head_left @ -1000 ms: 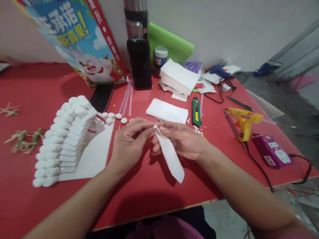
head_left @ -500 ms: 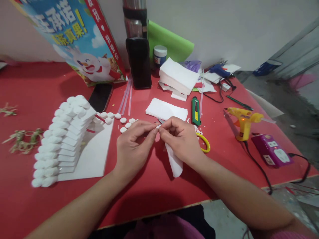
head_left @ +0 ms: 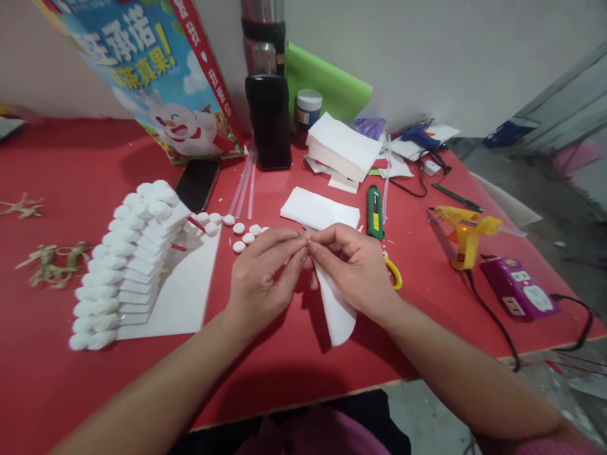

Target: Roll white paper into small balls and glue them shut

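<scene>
My left hand point(head_left: 265, 278) and my right hand point(head_left: 358, 275) meet over the middle of the red table, thumbs and fingers pinched together. Between their fingertips is the upper end of a white paper strip point(head_left: 339, 319); that end is mostly hidden. The rest of the strip hangs below my right palm, its lower end rounded. Just beyond my fingers lies a stack of white paper pieces point(head_left: 320, 208). The yellow handle of scissors point(head_left: 393, 275) shows beside my right hand. Several small white oval pieces point(head_left: 239, 246) lie near my left knuckles.
To the left, a white model staircase point(head_left: 142, 268) edged with white ovals stands on a white board point(head_left: 192, 303). A green cutter point(head_left: 374, 212), yellow glue gun point(head_left: 467, 234) and purple power socket point(head_left: 519, 287) lie right. Behind are phones, glue sticks point(head_left: 244, 183) and a printed sign point(head_left: 156, 82).
The whole view has shifted slightly, so things appear a little further right. Both hands keep their pinch, fingertips closer together, and the strip's hanging end has swung out a little wider.
</scene>
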A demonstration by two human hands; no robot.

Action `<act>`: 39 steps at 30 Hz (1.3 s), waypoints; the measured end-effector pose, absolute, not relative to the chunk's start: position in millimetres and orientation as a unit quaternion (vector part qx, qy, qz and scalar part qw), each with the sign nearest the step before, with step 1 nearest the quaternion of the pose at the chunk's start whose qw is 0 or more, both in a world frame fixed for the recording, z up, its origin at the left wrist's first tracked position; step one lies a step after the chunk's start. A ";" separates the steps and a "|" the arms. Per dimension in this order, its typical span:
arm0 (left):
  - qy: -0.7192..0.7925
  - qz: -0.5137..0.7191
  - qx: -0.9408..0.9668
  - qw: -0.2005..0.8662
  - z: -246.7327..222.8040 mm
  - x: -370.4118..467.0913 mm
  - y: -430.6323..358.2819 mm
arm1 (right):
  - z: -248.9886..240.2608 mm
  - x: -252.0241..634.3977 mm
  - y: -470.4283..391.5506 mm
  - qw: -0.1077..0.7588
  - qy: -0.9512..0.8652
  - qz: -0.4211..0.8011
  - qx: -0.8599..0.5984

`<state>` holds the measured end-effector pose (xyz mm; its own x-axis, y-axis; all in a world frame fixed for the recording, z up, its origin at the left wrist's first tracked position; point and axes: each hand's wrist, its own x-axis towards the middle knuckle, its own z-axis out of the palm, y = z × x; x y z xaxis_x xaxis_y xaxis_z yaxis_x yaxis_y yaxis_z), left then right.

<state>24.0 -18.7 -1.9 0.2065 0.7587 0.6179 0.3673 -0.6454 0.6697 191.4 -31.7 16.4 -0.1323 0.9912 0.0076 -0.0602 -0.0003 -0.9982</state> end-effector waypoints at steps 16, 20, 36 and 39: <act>0.421 0.446 0.552 0.565 4.5 13.2 -3.0 | 14.8 205.8 -21.6 0.381 -0.637 0.424 -0.519; 0.390 0.456 0.567 0.565 6.3 11.6 -2.2 | 17.9 203.5 -24.1 0.394 -0.612 0.480 -0.490; 0.396 0.502 0.608 0.471 7.4 13.6 -3.8 | 18.4 203.2 -25.5 0.427 -0.602 0.500 -0.453; 0.398 0.498 0.627 0.447 7.2 15.3 -5.4 | 17.7 202.1 -23.8 0.425 -0.582 0.515 -0.464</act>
<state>15.3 -5.4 7.2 0.1870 0.9445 0.2702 0.0533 -0.2845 0.9572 202.1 -23.8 17.7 -0.2091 0.9777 0.0168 0.1026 0.0390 -0.9940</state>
